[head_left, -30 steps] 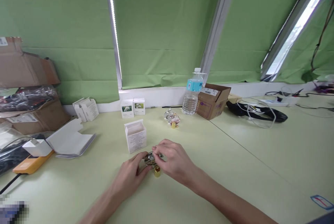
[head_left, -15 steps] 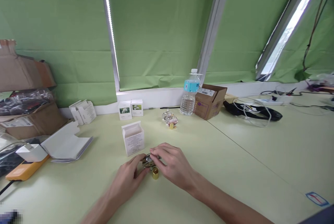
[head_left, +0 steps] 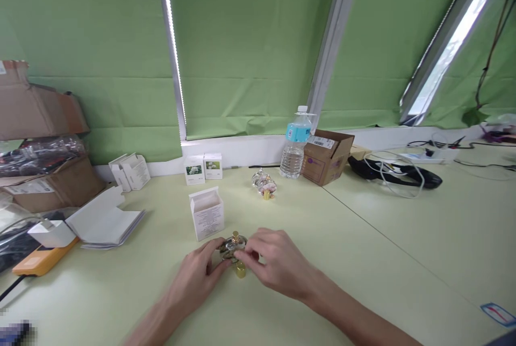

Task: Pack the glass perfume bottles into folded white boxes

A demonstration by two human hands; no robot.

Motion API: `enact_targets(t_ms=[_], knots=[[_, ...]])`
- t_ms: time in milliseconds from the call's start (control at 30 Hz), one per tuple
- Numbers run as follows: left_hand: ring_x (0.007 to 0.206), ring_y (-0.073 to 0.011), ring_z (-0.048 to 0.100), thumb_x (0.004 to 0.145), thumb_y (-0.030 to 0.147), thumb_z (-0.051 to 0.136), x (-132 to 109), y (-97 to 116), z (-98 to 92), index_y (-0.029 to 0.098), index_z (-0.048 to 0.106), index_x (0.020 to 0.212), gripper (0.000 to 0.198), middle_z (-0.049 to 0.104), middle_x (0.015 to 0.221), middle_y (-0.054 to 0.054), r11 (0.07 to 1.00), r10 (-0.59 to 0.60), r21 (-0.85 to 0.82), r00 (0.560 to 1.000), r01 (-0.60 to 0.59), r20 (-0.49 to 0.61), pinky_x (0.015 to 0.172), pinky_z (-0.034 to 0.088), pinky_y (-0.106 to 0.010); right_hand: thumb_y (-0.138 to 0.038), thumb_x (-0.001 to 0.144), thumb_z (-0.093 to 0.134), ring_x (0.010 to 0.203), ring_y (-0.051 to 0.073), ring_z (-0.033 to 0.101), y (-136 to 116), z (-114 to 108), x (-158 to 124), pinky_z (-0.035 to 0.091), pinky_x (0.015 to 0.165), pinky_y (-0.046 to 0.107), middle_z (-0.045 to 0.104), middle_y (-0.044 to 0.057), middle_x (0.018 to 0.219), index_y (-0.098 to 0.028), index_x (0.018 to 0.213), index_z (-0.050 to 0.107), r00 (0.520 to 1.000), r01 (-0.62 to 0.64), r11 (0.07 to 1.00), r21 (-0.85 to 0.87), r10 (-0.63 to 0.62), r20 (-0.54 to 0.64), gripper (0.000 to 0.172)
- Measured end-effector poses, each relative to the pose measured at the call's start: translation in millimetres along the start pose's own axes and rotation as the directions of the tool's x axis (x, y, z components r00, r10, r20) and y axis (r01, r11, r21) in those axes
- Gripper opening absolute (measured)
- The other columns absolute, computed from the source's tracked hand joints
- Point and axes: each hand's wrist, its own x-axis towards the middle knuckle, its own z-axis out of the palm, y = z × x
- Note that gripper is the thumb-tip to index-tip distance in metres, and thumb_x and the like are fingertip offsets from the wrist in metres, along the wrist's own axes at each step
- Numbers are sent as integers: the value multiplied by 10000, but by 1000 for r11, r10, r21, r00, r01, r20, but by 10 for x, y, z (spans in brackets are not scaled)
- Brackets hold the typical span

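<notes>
A small glass perfume bottle (head_left: 228, 249) with a gold spray top stands on the table. My left hand (head_left: 198, 269) grips its left side between thumb and fingers. My right hand (head_left: 271, 260) is closed at the bottle's right side, thumb and fingertips pressed against it; the spray top between the hands is uncovered. A gold cap (head_left: 241, 269) rests on the table just in front of the bottle, close to my right thumb. Behind the bottle stands a white carton (head_left: 208, 216) with its top open.
More glass bottles (head_left: 264, 184) with gold parts lie farther back. Small white boxes (head_left: 203, 168), a water bottle (head_left: 293, 152) and a brown cardboard box (head_left: 325, 159) line the wall. Stacked cartons (head_left: 48, 187) and an orange power strip (head_left: 40, 262) occupy the left; a black strap (head_left: 395, 173) lies right.
My right hand has moved off the top of the perfume bottle to its right side, exposing the gold spray top. My left hand keeps its grip. The view has shifted slightly.
</notes>
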Motion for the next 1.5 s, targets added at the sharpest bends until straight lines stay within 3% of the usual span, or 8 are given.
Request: enact_targets(t_ms=[200,400,533,633,833,1100,1333,1500], knots=[[564,-130,470,920,382,512,7,-11,3,268,575,1238,344,575,672,54,1000,-8,-13,1000,8,0,565,353,-229,-605,835,651,579,190,631,15,142,-49,278,506,300,687,2,637,-210,696,610,962,-54,984,-172,97,256,420],[563,-127,466,924,400,501,16,-17,5,265,573,1238,349,556,672,54,1000,-6,-4,1000,6,1,561,351,-226,-348,850,655,627,185,646,-52,118,-66,360,551,286,692,-8,695,-212,763,600,957,-63,994,-93,87,276,170],[551,-126,457,919,369,501,20,-25,14,261,566,1248,352,528,631,64,1000,-8,-5,1000,8,6,553,346,-224,-229,832,634,733,166,645,-99,-30,-51,471,656,268,679,-10,760,-223,865,620,983,-33,980,199,-4,184,37],[563,-130,467,920,368,498,12,-16,10,259,575,1229,336,551,644,56,1000,-5,-10,1000,5,-1,565,355,-228,-156,842,603,805,159,651,-97,-86,-23,528,757,271,701,13,872,-231,1044,633,1000,-5,918,396,2,9,218],[587,-140,496,922,391,498,-2,20,-18,251,575,1241,357,588,670,40,1000,-20,9,1000,20,4,583,370,-236,-151,880,559,805,174,658,-15,-52,36,587,727,313,701,51,934,-230,1153,640,952,-8,891,454,146,-270,296],[575,-148,511,915,362,494,-7,-1,-8,256,570,1245,355,619,683,38,1000,0,23,1000,0,0,579,374,-241,-191,889,583,785,163,667,79,109,126,606,689,297,692,53,974,-214,1117,610,929,-81,893,444,229,-291,231],[573,-148,514,907,355,493,-5,16,-21,248,580,1220,342,607,667,37,1000,-2,23,1000,3,-10,578,382,-240,-230,943,567,908,199,662,68,178,150,582,779,346,719,66,998,-230,1158,639,978,14,938,347,60,-202,226],[571,-143,499,907,332,494,-2,13,-24,251,568,1225,336,592,668,41,1000,12,8,1000,-12,2,577,376,-239,-247,941,600,915,205,664,84,179,114,565,805,361,731,69,997,-220,1051,664,976,101,938,332,-28,-216,131]])
